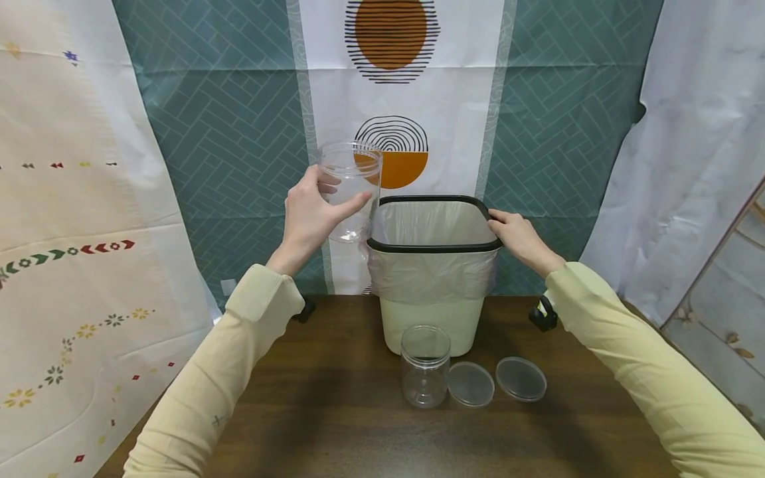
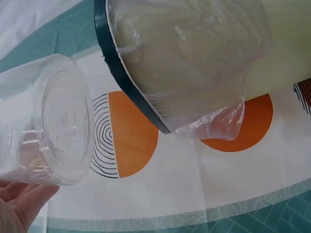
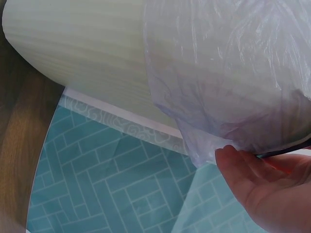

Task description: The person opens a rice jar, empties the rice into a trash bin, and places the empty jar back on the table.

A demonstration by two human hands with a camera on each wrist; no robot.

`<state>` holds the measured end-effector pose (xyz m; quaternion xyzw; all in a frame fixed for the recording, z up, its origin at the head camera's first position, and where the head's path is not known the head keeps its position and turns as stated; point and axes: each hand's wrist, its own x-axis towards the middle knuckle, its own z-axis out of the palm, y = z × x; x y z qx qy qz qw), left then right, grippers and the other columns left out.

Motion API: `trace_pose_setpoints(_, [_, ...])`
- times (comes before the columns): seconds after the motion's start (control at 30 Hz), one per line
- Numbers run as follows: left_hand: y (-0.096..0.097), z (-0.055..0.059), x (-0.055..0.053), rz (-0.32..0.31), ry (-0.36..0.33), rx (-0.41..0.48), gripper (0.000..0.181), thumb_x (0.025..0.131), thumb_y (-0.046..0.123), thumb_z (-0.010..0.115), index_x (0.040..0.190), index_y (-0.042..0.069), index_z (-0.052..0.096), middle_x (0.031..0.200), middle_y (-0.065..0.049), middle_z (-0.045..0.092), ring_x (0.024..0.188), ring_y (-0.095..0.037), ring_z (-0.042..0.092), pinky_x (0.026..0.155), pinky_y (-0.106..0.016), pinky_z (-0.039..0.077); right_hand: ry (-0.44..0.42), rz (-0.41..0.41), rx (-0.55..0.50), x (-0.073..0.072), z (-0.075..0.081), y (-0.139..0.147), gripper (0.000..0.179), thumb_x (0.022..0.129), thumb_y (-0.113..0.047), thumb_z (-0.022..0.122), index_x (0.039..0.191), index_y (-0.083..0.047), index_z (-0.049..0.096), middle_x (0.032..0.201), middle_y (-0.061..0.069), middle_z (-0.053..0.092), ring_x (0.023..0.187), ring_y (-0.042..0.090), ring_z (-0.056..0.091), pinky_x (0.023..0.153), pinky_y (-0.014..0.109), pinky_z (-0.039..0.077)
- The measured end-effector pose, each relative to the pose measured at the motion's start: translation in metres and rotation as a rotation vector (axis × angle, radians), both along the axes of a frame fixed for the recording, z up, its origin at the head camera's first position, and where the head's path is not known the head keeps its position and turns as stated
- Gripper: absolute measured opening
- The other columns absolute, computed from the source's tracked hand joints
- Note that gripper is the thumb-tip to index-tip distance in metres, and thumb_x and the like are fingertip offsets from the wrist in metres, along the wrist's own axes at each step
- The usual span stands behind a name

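Note:
My left hand (image 1: 312, 211) grips a clear plastic jar (image 1: 366, 174), lidless, with thumb and fingers around its side. It is raised at the left of the trash can (image 1: 418, 318), level with and above the rim. In the left wrist view the bottom of the jar (image 2: 60, 116) faces the camera. My right hand (image 1: 518, 236) holds the can's dark rim at its right edge; in the right wrist view the fingers (image 3: 235, 162) lie against the rim and bag. A pale plastic bag (image 1: 433, 275) lines the can and folds over its outside.
A second clear jar (image 1: 425, 382), open at the top, stands on the brown table (image 1: 335, 425) before the can. Beside it lie two clear round lids, the left lid (image 1: 471, 385) and the right lid (image 1: 521, 380). A patterned cloth (image 1: 227, 133) hangs close behind.

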<state>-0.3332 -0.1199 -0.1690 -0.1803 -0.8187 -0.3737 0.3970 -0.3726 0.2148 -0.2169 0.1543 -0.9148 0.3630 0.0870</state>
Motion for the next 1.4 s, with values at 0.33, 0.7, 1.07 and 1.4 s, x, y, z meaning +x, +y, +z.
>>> trace_pose_setpoints(0.33, [-0.013, -0.014, 0.009, 0.014, 0.025, 0.096, 0.063, 0.066, 0.052, 0.072, 0.1, 0.003, 0.051, 0.086, -0.006, 0.058, 0.076, -0.017, 0.053, 0.066, -0.033, 0.041, 0.001, -0.005, 0.004, 0.0, 0.002, 0.0, 0.05, 0.098, -0.022, 0.028, 0.14, 0.004, 0.021, 0.139, 0.026, 0.025, 0.126, 0.039, 0.023, 0.096, 0.051, 0.024])
trace_pose_setpoints(0.7, [-0.018, -0.037, 0.02, -0.014, 0.042, 0.102, 0.061, 0.065, 0.049, 0.074, 0.098, 0.003, 0.052, 0.077, -0.004, 0.055, 0.067, -0.015, 0.051, 0.06, -0.032, 0.041, -0.001, -0.003, 0.004, 0.002, 0.002, 0.001, 0.05, 0.098, -0.022, 0.028, 0.14, 0.004, 0.02, 0.139, 0.027, 0.024, 0.126, 0.039, 0.022, 0.096, 0.051, 0.023])
trace_pose_setpoints(1.07, [-0.025, -0.064, 0.031, -0.007, 0.023, 0.084, 0.057, 0.066, 0.044, 0.076, 0.093, 0.002, 0.051, 0.074, -0.006, 0.054, 0.062, -0.019, 0.053, 0.057, -0.034, 0.04, -0.007, -0.013, -0.015, 0.001, 0.001, -0.001, 0.049, 0.097, -0.02, 0.03, 0.139, 0.005, 0.023, 0.139, 0.026, 0.025, 0.126, 0.038, 0.023, 0.096, 0.05, 0.024])
trace_pose_setpoints(1.4, [-0.029, -0.089, 0.036, -0.014, -0.035, 0.062, 0.055, 0.066, 0.041, 0.077, 0.093, 0.002, 0.049, 0.072, -0.006, 0.052, 0.056, -0.016, 0.048, 0.053, -0.034, 0.04, -0.007, -0.012, -0.018, -0.001, 0.001, -0.001, 0.049, 0.098, -0.021, 0.031, 0.14, 0.004, 0.023, 0.139, 0.026, 0.025, 0.126, 0.038, 0.024, 0.096, 0.05, 0.025])
